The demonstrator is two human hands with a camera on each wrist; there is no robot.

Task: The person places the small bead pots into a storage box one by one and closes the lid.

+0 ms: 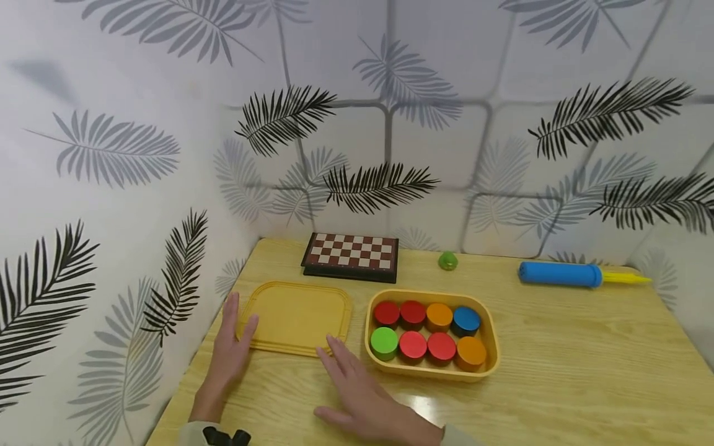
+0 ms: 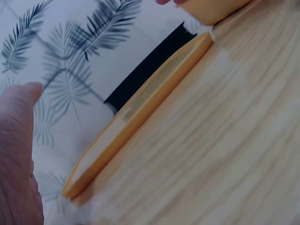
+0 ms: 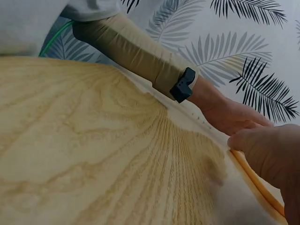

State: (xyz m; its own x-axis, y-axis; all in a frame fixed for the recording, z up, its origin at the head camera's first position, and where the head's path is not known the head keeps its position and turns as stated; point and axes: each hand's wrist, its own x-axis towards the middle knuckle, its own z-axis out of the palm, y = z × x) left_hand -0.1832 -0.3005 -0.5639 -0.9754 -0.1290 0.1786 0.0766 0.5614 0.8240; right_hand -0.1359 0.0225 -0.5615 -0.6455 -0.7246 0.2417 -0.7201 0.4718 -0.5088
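A flat yellow lid (image 1: 298,317) with a ridged rim lies on the wooden table. By its left edge is my left hand (image 1: 230,356), thumb spread away from the straight fingers. My right hand (image 1: 359,393) reaches towards the lid's front right corner, its fingers extended and thumb apart. Whether either hand touches the lid I cannot tell. Just right of the lid stands a yellow tub (image 1: 432,370) holding two rows of round pots, among them a green one (image 1: 384,343) and a blue one (image 1: 466,320). In the left wrist view the lid (image 2: 140,115) shows edge-on beyond the left thumb.
Behind the lid sits a checkered board box (image 1: 351,256). A small green figure (image 1: 448,261) stands near the back wall. Further right lies a blue pump (image 1: 560,274) with a yellow nozzle. Patterned walls (image 1: 357,142) bound the table at the back and sides.
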